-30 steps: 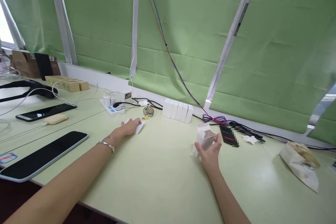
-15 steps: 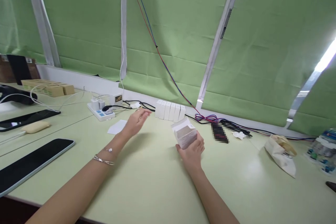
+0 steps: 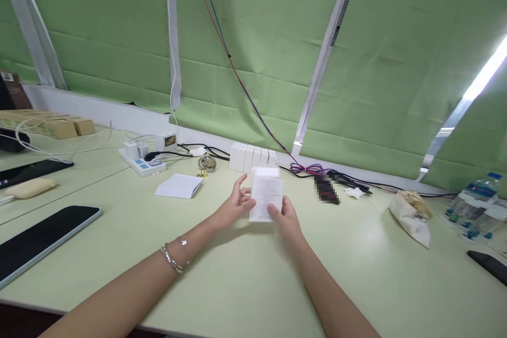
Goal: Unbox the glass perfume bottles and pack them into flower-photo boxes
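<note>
Both hands are at a small white cardboard box (image 3: 266, 190), held up over the table with its printed side toward me and somewhat blurred. My right hand (image 3: 285, 216) grips its lower right, thumb across the printed side. My left hand (image 3: 236, 206) is at the left edge with its thumb on the box, index finger pointing up and the other fingers curled behind or beside it. Just behind stands a row of similar white boxes (image 3: 249, 158). A folded white paper (image 3: 179, 186) lies to the left, near a round, glassy, gold-toned object (image 3: 206, 162).
At left are a power strip (image 3: 142, 163) with plugs, a large phone (image 3: 51, 240) and a cream-coloured device (image 3: 30, 188). Cables (image 3: 348, 182) run along the wall. A cloth bag (image 3: 410, 216), water bottles (image 3: 479, 200) and a dark phone (image 3: 489, 266) lie at right.
My left hand has moved right from beside the paper to the box. The box, open-topped toward me before, now shows its printed side upright. The view has shifted slightly right.
</note>
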The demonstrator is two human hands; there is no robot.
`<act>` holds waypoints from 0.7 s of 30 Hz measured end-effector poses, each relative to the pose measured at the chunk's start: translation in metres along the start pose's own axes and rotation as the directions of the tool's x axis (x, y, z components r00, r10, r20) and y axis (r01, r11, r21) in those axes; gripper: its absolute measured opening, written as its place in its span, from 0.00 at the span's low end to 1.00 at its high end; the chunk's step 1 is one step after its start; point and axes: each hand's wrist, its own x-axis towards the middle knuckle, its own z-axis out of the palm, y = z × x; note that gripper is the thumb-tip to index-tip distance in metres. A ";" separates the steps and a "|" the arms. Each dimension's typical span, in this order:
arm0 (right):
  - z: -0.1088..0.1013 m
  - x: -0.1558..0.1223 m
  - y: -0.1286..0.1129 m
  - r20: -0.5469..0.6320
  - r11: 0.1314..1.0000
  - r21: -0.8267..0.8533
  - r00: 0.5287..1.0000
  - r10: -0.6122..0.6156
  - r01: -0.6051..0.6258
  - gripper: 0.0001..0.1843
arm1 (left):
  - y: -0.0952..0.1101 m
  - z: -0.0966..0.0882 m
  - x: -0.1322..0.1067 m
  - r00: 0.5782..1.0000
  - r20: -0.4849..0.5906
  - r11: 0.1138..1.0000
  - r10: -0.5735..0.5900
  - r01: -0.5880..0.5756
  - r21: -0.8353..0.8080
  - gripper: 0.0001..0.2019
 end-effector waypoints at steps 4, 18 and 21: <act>0.009 -0.003 0.006 -0.089 0.965 0.261 0.995 0.046 -0.021 0.28 | -0.007 0.010 -0.001 0.996 0.033 0.988 -0.089 0.084 0.128 0.27; 0.026 -0.006 0.024 -0.212 0.927 0.355 0.956 0.203 -0.118 0.24 | -0.021 0.020 0.002 0.965 -0.238 0.988 -0.113 0.134 0.073 0.16; 0.030 -0.003 0.031 -0.300 0.939 0.332 0.934 0.196 -0.090 0.24 | -0.024 0.019 0.003 0.938 -0.325 0.990 -0.123 0.139 0.026 0.16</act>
